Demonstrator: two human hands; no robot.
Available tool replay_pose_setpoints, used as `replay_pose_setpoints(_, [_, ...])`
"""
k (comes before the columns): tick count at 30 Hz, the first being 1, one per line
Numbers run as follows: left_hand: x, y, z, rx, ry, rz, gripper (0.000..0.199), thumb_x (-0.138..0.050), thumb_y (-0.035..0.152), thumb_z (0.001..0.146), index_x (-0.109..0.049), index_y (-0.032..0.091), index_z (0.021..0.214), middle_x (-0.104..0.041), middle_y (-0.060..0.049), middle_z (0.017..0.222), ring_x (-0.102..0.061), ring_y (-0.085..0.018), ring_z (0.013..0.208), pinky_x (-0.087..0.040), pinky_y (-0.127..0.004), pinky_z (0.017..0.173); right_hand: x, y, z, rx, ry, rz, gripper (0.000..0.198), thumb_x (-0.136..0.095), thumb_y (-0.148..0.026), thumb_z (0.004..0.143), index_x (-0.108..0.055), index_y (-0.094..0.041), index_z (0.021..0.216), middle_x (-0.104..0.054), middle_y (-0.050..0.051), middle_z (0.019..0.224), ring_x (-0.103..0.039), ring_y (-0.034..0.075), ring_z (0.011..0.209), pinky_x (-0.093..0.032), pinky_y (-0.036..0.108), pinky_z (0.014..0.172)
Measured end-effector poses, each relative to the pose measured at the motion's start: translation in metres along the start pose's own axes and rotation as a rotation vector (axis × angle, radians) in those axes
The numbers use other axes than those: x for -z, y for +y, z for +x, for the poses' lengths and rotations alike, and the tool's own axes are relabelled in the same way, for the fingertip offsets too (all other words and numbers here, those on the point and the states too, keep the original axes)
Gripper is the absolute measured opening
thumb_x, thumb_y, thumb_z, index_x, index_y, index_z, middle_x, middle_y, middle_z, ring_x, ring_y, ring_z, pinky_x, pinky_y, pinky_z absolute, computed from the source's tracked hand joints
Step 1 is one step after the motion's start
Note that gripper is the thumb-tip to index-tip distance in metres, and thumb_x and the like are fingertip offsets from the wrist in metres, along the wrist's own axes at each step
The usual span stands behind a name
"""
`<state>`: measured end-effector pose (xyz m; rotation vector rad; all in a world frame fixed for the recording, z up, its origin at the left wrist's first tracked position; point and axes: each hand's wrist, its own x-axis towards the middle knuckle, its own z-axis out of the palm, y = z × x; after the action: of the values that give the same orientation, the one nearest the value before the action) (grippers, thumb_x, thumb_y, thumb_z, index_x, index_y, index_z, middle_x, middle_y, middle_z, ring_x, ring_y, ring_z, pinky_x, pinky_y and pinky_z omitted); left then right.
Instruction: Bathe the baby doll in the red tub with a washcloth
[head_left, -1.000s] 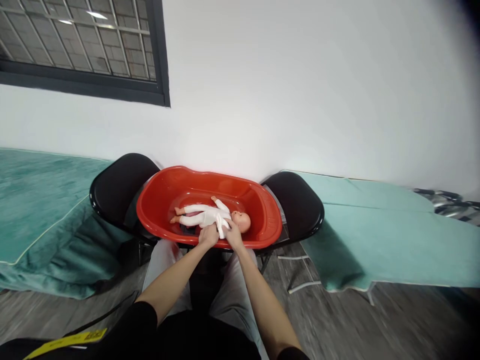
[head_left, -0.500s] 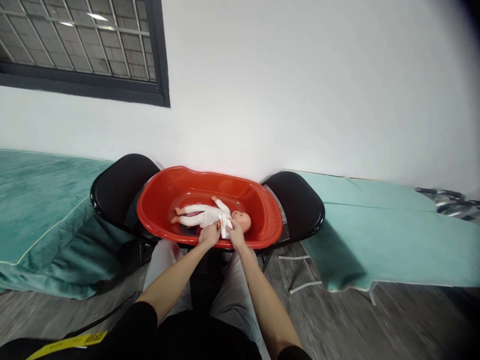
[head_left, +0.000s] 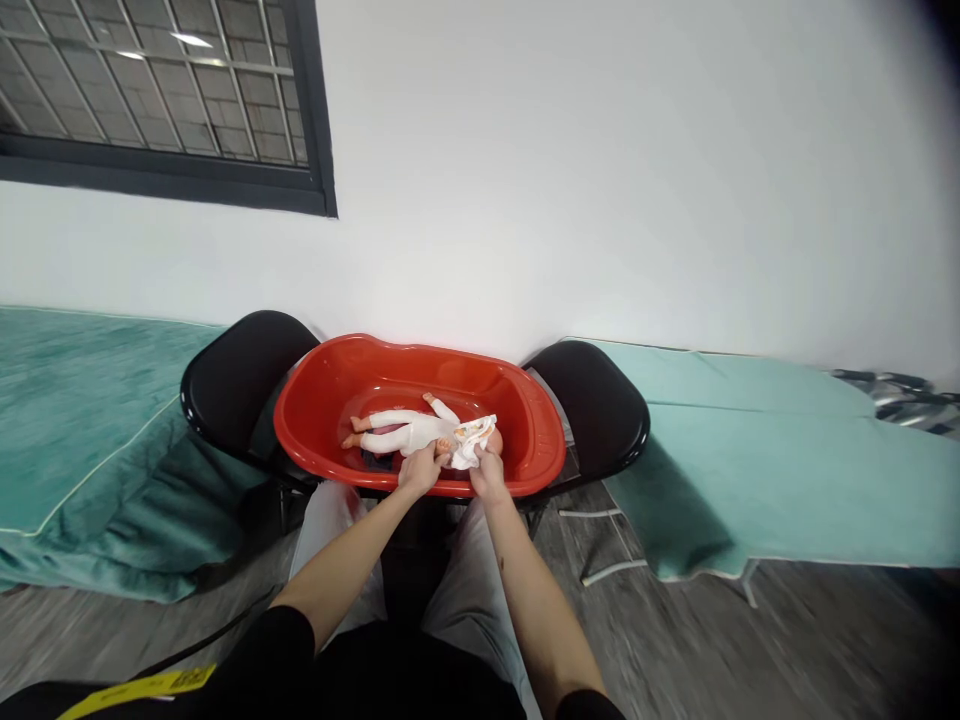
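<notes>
A baby doll (head_left: 420,432) with a white body lies on its back in a red baby bathtub (head_left: 547,440), feet to the left and head to the right. Over the near edge of the tub, my left hand (head_left: 420,470) is closed around the doll's near arm, just below its small hand. My right hand (head_left: 489,472) grips a white cloth (head_left: 471,442) with an orange pattern, partly spread over the doll's face. The cloth hides most of the head. Something dark lies under the doll's legs.
Black chairs flank the tub, one at left (head_left: 244,375) and one at right (head_left: 600,405). Beyond them are a bed with a dark green cover (head_left: 82,410) and a cot with a pale green cover (head_left: 787,480). A white wall (head_left: 562,200) stands close behind.
My right hand has moved right with the cloth, drawing it from the doll's shoulder and arm over its face. The left hand has stayed at the near arm, and the doll's small hand now shows.
</notes>
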<state>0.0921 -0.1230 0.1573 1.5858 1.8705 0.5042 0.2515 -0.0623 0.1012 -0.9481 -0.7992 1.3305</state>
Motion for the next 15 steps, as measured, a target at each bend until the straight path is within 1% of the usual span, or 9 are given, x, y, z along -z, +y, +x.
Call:
replay_pose_setpoints(2, [-0.001,0.000,0.001,-0.002,0.006,0.026,0.042,-0.048,0.054,0.106,-0.067,0.034,0.136,-0.079,-0.008,0.126,-0.074,-0.032,0.114,-0.054,-0.043,0.098,-0.004,0.000,-0.005,0.015,-0.116,-0.106,0.044,-0.080,-0.037,0.069,-0.075,-0.021,0.109,-0.078,0.010,0.106,-0.074,0.029,0.097,-0.063,0.041,0.083])
replay_pose_setpoints(4, [-0.001,-0.001,0.002,0.012,0.011,0.050,0.046,-0.043,0.053,0.107,-0.066,0.031,0.141,-0.078,-0.012,0.129,-0.073,-0.035,0.118,-0.053,-0.044,0.098,-0.009,0.001,-0.011,0.047,-0.245,-0.278,0.042,-0.077,-0.033,0.070,-0.078,-0.020,0.110,-0.078,0.008,0.104,-0.072,0.026,0.094,-0.062,0.037,0.081])
replay_pose_setpoints(6, [-0.001,-0.002,0.004,0.013,0.011,0.056,0.049,-0.044,0.051,0.107,-0.064,0.029,0.145,-0.077,-0.015,0.131,-0.072,-0.038,0.120,-0.054,-0.045,0.098,-0.012,0.003,-0.015,0.086,-0.286,-0.419,0.041,-0.073,-0.032,0.071,-0.079,-0.020,0.109,-0.078,0.006,0.102,-0.070,0.024,0.090,-0.061,0.035,0.078])
replay_pose_setpoints(7, [-0.001,-0.003,0.005,0.004,0.006,0.055,0.048,-0.046,0.050,0.106,-0.064,0.029,0.146,-0.077,-0.015,0.130,-0.072,-0.038,0.120,-0.054,-0.045,0.097,-0.013,0.003,-0.016,0.097,-0.266,-0.451,0.040,-0.072,-0.033,0.071,-0.079,-0.020,0.108,-0.078,0.005,0.100,-0.069,0.023,0.087,-0.060,0.034,0.076])
replay_pose_setpoints(9, [-0.001,-0.004,0.007,-0.021,0.003,0.051,0.046,-0.048,0.047,0.105,-0.064,0.029,0.145,-0.078,-0.014,0.128,-0.074,-0.037,0.116,-0.055,-0.045,0.096,-0.014,0.004,-0.016,0.081,-0.189,-0.427,0.040,-0.071,-0.035,0.070,-0.078,-0.019,0.106,-0.077,0.006,0.094,-0.068,0.022,0.080,-0.059,0.032,0.070])
replay_pose_setpoints(11, [-0.001,-0.004,0.007,-0.024,0.008,0.039,0.043,-0.048,0.047,0.105,-0.065,0.031,0.141,-0.079,-0.011,0.124,-0.075,-0.034,0.112,-0.055,-0.044,0.096,-0.014,0.003,-0.014,0.050,-0.091,-0.306,0.042,-0.074,-0.037,0.068,-0.077,-0.017,0.105,-0.076,0.007,0.091,-0.067,0.021,0.074,-0.057,0.032,0.065])
replay_pose_setpoints(13, [-0.001,-0.004,0.006,-0.019,0.013,0.032,0.040,-0.050,0.049,0.105,-0.067,0.032,0.137,-0.079,-0.009,0.124,-0.075,-0.033,0.111,-0.054,-0.044,0.097,-0.014,0.000,-0.013,0.036,-0.014,-0.155,0.047,-0.077,-0.037,0.065,-0.075,-0.017,0.108,-0.077,0.008,0.094,-0.068,0.022,0.074,-0.057,0.032,0.066])
replay_pose_setpoints(14, [-0.001,-0.003,0.006,-0.019,0.012,0.036,0.040,-0.051,0.049,0.104,-0.066,0.032,0.137,-0.079,-0.008,0.125,-0.074,-0.033,0.112,-0.054,-0.044,0.098,-0.014,-0.002,-0.012,0.035,-0.010,-0.104,0.049,-0.079,-0.038,0.065,-0.074,-0.017,0.109,-0.077,0.009,0.097,-0.069,0.022,0.076,-0.058,0.033,0.068])
replay_pose_setpoints(15, [-0.001,-0.003,0.005,-0.019,0.009,0.043,0.040,-0.051,0.049,0.104,-0.066,0.033,0.138,-0.079,-0.009,0.126,-0.074,-0.034,0.114,-0.053,-0.045,0.099,-0.014,-0.003,-0.012,0.034,-0.036,-0.091,0.049,-0.080,-0.040,0.066,-0.074,-0.016,0.108,-0.077,0.010,0.098,-0.070,0.023,0.078,-0.058,0.033,0.069])
